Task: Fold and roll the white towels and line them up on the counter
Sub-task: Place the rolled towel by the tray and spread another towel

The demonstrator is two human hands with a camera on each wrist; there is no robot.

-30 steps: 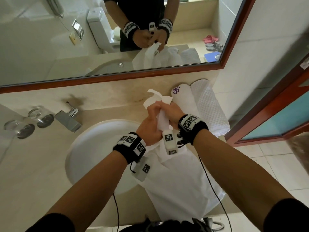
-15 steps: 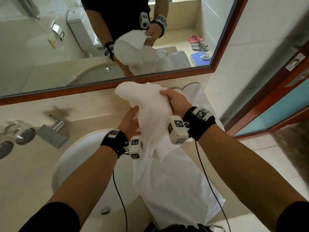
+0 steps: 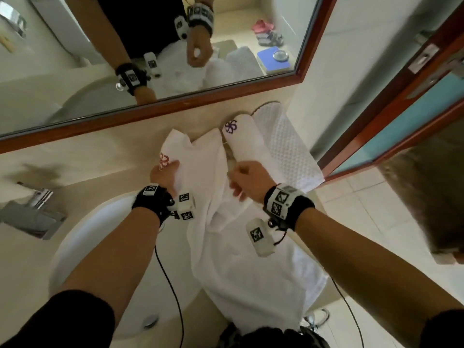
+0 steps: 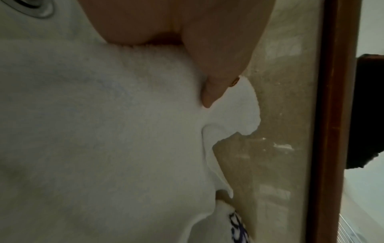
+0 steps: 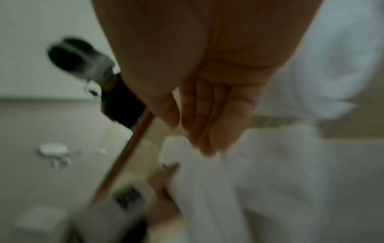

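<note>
From the head view I see my left hand [image 3: 164, 175] resting on the left edge of the loose white towel [image 3: 208, 172], which lies spread and rumpled on the counter [image 3: 100, 159] with its far end up near the mirror [image 3: 150, 59] and its near end hanging off the front edge. A pink flower mark [image 3: 164, 159] shows on the towel just beyond my left fingers. In the left wrist view the fingers [image 4: 214, 69] lie fairly straight and press down into the cloth; I see no pinch there.

My right hand [image 3: 248, 180] hovers over the right side of the same towel, fingers loosely bent. The right wrist view is blurred, but the fingers [image 5: 209, 123] look relaxed and empty, pointing down toward the folds without holding them.

Just to the right of the loose towel lies a rolled towel [image 3: 243, 144] with a purple flower mark [image 3: 230, 126] at its far end, close to the mirror frame. Beside it, further right, sits a second white cloth with a dotted weave [image 3: 286, 146], long and lying parallel to the roll; I cannot tell whether it is rolled or only folded.

The sink [image 3: 100, 234] is left of the towel, under my left forearm, and the tap [image 3: 32, 212] stands at the far left.
</note>
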